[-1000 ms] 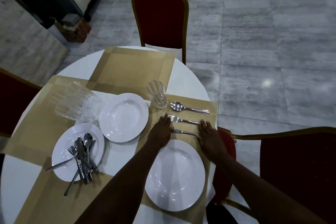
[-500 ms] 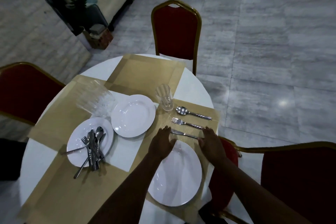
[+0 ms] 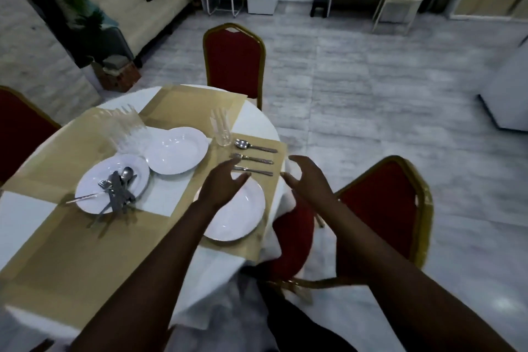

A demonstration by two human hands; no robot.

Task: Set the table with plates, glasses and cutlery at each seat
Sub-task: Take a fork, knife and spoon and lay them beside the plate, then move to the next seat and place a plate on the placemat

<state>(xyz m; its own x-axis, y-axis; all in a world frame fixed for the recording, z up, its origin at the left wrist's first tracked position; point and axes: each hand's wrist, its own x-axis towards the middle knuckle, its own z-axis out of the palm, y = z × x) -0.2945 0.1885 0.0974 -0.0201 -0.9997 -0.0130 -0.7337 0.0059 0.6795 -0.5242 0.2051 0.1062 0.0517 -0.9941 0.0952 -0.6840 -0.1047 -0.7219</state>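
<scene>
A round table [image 3: 257, 123] with a white cloth and gold placemats fills the left half of the frame. At the seat on its right edge one setting lies on a placemat [image 3: 274, 208]: a white dinner plate [image 3: 240, 214] low in the middle, and above it three pieces of cutlery side by side – a knife [image 3: 254, 171] nearest the plate, then a fork [image 3: 251, 158], then a spoon [image 3: 254, 146]. A clear drinking glass [image 3: 221, 127] stands upright just left of the spoon, at the corner of the mat.

The left hand [image 3: 221, 184] hovers over the upper left part of the dinner plate, fingers spread and a little bent, holding nothing; its fingertips are close to the knife, but I cannot tell if they touch it. The right hand [image 3: 307, 177] is at the right edge of the placemat, also spread wide with loosely bent fingers, and it holds nothing.

More to the left, near the middle of the table, lies a spare white plate [image 3: 177, 150]. Beside it, lower left, a second plate [image 3: 88, 191] carries a heap of loose cutlery [image 3: 117, 188]. Behind these two stands a blurred group of glasses [image 3: 125, 128].

Red chairs with gold frames stand around the table – one [image 3: 234, 60] at the top centre, one [image 3: 383, 214] at the right under the right arm.
</scene>
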